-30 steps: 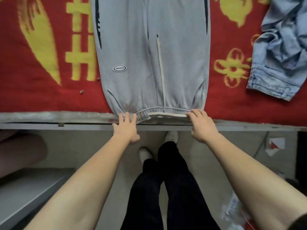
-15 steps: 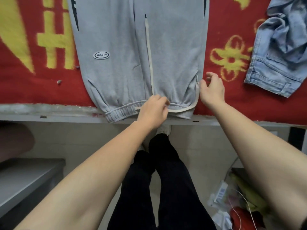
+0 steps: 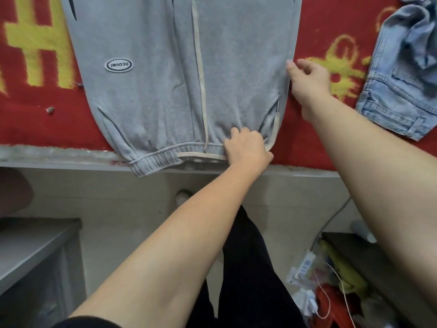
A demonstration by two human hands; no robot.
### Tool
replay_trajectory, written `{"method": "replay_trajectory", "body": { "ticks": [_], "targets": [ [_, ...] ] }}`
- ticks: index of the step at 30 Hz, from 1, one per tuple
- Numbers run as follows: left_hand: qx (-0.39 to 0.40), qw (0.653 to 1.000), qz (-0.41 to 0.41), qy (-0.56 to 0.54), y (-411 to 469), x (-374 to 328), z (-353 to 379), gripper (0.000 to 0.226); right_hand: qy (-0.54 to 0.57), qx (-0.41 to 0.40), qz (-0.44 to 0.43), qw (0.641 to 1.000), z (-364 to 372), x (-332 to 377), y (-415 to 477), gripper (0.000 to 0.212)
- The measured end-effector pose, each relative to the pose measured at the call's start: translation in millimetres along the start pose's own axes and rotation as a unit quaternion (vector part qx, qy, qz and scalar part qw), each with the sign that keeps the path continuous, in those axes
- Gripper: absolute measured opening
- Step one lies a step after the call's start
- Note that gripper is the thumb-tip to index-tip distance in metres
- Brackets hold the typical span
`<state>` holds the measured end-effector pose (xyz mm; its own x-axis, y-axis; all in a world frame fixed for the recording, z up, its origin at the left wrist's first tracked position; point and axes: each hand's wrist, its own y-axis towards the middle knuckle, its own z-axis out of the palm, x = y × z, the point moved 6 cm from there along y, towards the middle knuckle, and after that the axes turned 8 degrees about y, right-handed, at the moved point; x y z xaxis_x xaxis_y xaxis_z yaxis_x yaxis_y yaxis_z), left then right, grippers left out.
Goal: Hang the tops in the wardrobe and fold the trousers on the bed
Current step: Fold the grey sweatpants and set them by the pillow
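Red blanket (image 3: pixel 35 129) with yellow patterns covers the bed, and the grey sweatpants (image 3: pixel 153 91) lie flat on it at 12 o'clock, waistband just over the grey bed edge (image 3: pixel 59 157). Left hand (image 3: pixel 247 147) grips the waistband, fingers curled into it. Right hand (image 3: pixel 309 79) sits at the pants' side around 1 o'clock, fingers loosely bent, can't tell if it's pinching anything. Denim garment (image 3: pixel 402 91) crumpled at 2. Pale floor (image 3: pixel 118 197) below, clutter (image 3: pixel 331 280) at 5, grey cabinet (image 3: pixel 28 245) at 8.
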<state>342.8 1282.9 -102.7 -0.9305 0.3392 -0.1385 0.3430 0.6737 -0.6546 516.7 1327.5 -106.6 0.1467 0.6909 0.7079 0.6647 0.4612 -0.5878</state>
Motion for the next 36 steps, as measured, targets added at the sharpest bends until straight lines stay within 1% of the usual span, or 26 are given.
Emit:
{"method": "replay_trajectory", "body": {
  "ticks": [1, 2, 3, 5, 6, 7, 9, 10, 12, 15, 19, 21, 24, 28, 32, 34, 35, 36],
  "targets": [
    [0.014, 1.0, 0.002, -0.025, 2, 2, -3, 0.039, 0.003, 0.005, 0.0, 1.0, 1, 5, 1, 0.045],
    [0.033, 0.997, 0.001, -0.064, 2, 7, -7, 0.031, 0.004, 0.011, -0.001, 1.0, 3, 11, 1, 0.041],
    [0.057, 0.992, -0.005, -0.115, 1, 14, -11, 0.028, 0.004, 0.02, 0.0, 1.0, 5, 17, 1, 0.034],
    [0.101, 0.973, -0.018, -0.209, -8, 30, -20, 0.038, 0.013, 0.042, 0.005, 0.999, 9, 31, -5, 0.023],
    [0.112, 0.962, -0.025, -0.249, -14, 40, -28, 0.038, 0.016, 0.049, 0.004, 0.999, 13, 41, -10, 0.025],
    [0.119, 0.952, -0.028, -0.282, -20, 51, -37, 0.032, 0.018, 0.056, -0.005, 0.998, 18, 53, -16, 0.03],
    [0.132, 0.926, -0.041, -0.351, -33, 77, -57, 0.014, 0.018, 0.086, -0.036, 0.996, 37, 80, -33, 0.041],
    [0.143, 0.909, -0.052, -0.389, -40, 92, -66, 0.016, 0.017, 0.104, -0.054, 0.993, 50, 96, -43, 0.044],
    [0.161, 0.874, -0.073, -0.454, -54, 124, -82, 0.023, 0.007, 0.139, -0.091, 0.986, 83, 126, -68, 0.046],
    [0.147, 0.838, -0.114, -0.513, -71, 178, -99, 0.015, -0.045, 0.179, -0.131, 0.974, 140, 160, -103, 0.042],
    [0.1, 0.828, -0.195, -0.516, -75, 256, -99, 0.014, -0.111, 0.238, -0.195, 0.945, 221, 180, -142, 0.042],
    [0.091, 0.816, -0.222, -0.526, -72, 288, -89, 0.014, -0.15, 0.261, -0.205, 0.931, 261, 176, -155, 0.046],
    [0.117, 0.801, -0.233, -0.539, -63, 322, -71, 0.017, -0.192, 0.287, -0.202, 0.916, 317, 160, -165, 0.049],
    [0.156, 0.816, -0.237, -0.503, -46, 350, -45, 0.02, -0.265, 0.292, -0.205, 0.896, 377, 128, -165, 0.047],
    [0.198, 0.818, -0.241, -0.484, -32, 352, -22, 0.023, -0.355, 0.324, -0.176, 0.859, 395, 98, -156, 0.056],
    [0.208, 0.816, -0.245, -0.481, -29, 351, -14, 0.029, -0.366, 0.358, -0.165, 0.843, 396, 95, -154, 0.059],
    [0.212, 0.821, -0.243, -0.471, -28, 351, -14, 0.032, -0.362, 0.374, -0.157, 0.839, 394, 98, -153, 0.06],
    [0.218, 0.834, -0.233, -0.451, -26, 352, -14, 0.034, -0.355, 0.382, -0.152, 0.84, 390, 102, -151, 0.059]
  ]
}}
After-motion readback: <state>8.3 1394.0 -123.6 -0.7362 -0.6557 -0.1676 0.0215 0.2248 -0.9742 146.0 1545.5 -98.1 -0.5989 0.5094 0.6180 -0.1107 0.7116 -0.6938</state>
